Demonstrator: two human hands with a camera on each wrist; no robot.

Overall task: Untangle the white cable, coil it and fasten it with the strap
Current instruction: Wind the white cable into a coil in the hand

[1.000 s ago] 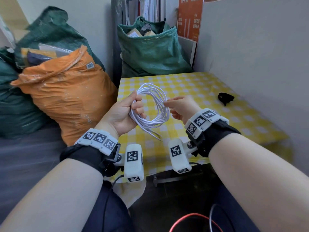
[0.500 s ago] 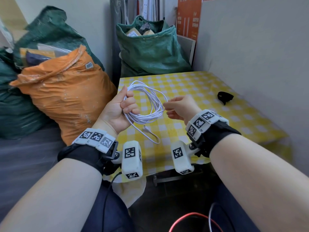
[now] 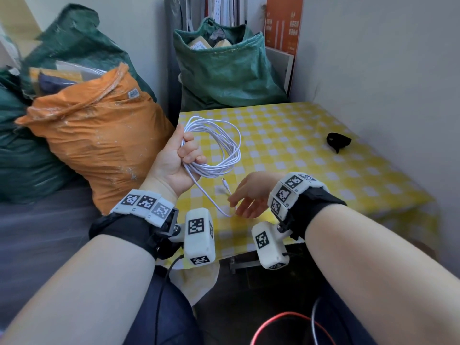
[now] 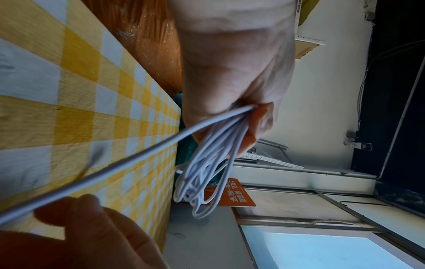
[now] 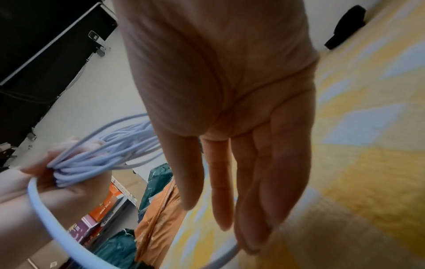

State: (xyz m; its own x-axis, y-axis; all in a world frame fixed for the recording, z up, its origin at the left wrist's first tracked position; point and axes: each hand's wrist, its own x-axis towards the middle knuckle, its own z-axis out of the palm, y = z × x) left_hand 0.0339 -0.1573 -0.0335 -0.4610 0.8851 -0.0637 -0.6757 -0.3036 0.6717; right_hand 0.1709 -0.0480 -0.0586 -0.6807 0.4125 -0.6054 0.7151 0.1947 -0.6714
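The right hand (image 3: 249,195) has dropped away from the coil and now sits low over the near edge of the table (image 3: 311,125), fingers straight and loose. Half a second ago it was up beside the loops, pinching; now those fingers (image 5: 264,191) only brush the free tail, which curves under them without being pinched. The coil has tipped too, hanging flatter and wider from the left hand (image 3: 174,163).

That left hand is doing the real work: fingers curled tight around one side of the cable (image 3: 216,150), every loop bunched in the fist, as the left wrist view shows clearly. The coil hangs in the air above the table's left edge, not resting on it.

My read: the winding is nearly finished. One last length trails down from the fist, bends near the right fingertips and rises to a small plug (image 3: 225,184) pointing up. That tail needs gathering in before anything gets tied.

The cable is thin, smooth and round, springy enough to hold open, uneven loops rather than a tight ring. The strap (image 3: 338,141) lies well apart on the far right of the table, a small black crumpled band, soft-looking, untouched. The tablecloth is a yellow and white check with a fine weave. Beside the table slumps a coarse orange sack (image 3: 99,145).
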